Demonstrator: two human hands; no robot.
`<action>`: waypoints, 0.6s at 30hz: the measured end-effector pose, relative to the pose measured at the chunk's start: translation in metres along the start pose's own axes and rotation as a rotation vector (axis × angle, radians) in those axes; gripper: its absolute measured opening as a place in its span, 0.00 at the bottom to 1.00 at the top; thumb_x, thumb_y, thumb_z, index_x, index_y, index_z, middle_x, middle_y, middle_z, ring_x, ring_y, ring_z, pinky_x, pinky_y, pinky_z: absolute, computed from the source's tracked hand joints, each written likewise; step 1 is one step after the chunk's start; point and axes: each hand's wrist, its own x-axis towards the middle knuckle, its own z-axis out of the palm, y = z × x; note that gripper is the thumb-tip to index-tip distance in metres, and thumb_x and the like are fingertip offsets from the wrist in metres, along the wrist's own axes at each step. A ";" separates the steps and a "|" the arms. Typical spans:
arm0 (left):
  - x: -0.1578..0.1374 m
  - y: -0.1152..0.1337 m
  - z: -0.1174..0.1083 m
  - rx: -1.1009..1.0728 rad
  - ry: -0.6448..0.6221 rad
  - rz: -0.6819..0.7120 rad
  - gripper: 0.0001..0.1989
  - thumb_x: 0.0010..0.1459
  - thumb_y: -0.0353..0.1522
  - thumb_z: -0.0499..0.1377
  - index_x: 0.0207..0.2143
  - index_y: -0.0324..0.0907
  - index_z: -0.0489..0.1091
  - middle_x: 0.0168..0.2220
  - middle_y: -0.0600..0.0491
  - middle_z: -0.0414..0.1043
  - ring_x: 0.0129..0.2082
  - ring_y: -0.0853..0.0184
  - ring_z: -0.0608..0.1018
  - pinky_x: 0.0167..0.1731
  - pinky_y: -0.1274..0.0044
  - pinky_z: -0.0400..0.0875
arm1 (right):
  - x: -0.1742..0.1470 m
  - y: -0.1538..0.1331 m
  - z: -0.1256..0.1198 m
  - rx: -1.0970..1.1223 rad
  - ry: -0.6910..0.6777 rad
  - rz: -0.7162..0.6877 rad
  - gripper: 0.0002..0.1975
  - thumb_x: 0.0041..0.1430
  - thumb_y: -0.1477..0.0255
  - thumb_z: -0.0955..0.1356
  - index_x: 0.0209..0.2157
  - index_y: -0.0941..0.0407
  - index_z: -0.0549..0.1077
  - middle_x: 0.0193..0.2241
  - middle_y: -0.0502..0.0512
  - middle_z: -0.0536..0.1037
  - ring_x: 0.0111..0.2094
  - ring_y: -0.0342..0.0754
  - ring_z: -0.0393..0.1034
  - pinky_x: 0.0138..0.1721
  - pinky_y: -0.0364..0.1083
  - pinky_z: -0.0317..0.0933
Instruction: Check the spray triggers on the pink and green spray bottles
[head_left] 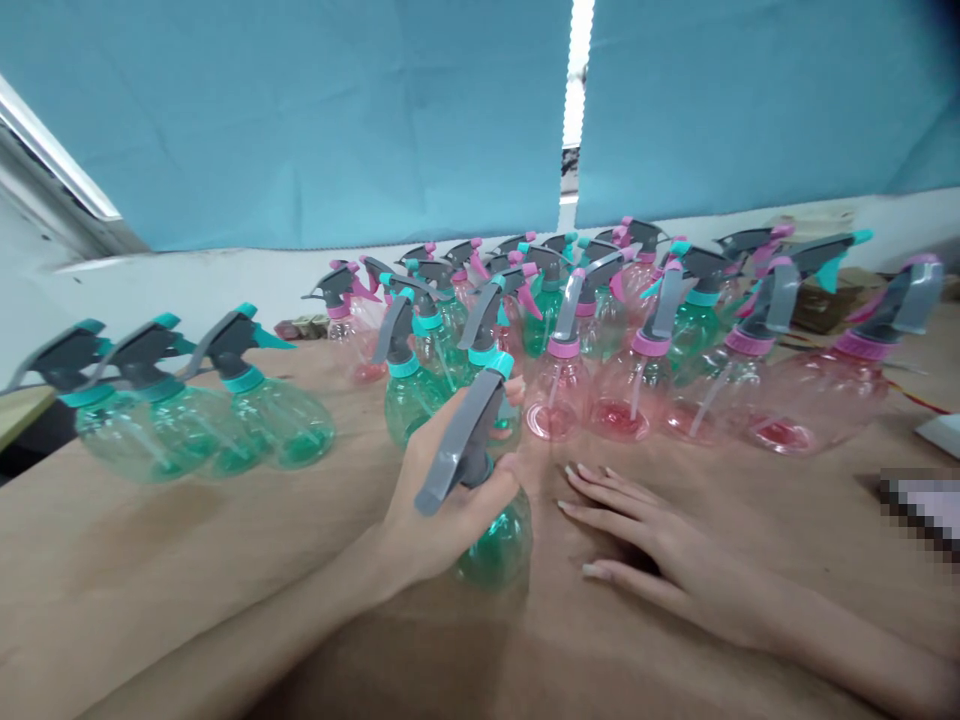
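My left hand (442, 480) is closed round the neck of a green spray bottle (495, 545) with a grey and turquoise trigger head. That bottle is in front of the group, near the middle of the view. My right hand (637, 525) lies on the wooden table (300, 600) with its fingers spread, a little to the right of the held bottle and apart from it. Just beyond it stand several pink spray bottles (555, 400) with grey and pink heads. Green spray bottles (412, 395) stand behind my left hand, partly covered by it.
To the left, several green spray bottles (277, 420) stand in a group of their own. More bottles crowd toward the back. A dark-edged flat object, blurred out (926, 505), lies at the right. A brown box (836, 300) stands behind the pink bottles, below a blue covering (337, 120).
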 end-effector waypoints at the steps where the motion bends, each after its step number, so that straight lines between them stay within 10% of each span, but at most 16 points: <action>1: 0.000 0.000 0.001 0.000 0.019 0.026 0.21 0.51 0.26 0.56 0.49 0.44 0.67 0.52 0.50 0.73 0.51 0.61 0.76 0.46 0.73 0.74 | 0.000 0.000 0.000 -0.002 -0.003 0.002 0.30 0.65 0.54 0.61 0.65 0.45 0.54 0.67 0.48 0.51 0.67 0.56 0.42 0.64 0.62 0.45; 18: 0.003 0.002 0.003 -0.061 -0.014 0.012 0.19 0.49 0.25 0.56 0.45 0.46 0.68 0.52 0.52 0.72 0.48 0.64 0.77 0.44 0.74 0.75 | 0.001 0.000 -0.001 -0.072 -0.031 -0.001 0.30 0.66 0.51 0.58 0.65 0.45 0.53 0.68 0.46 0.48 0.68 0.54 0.39 0.64 0.61 0.44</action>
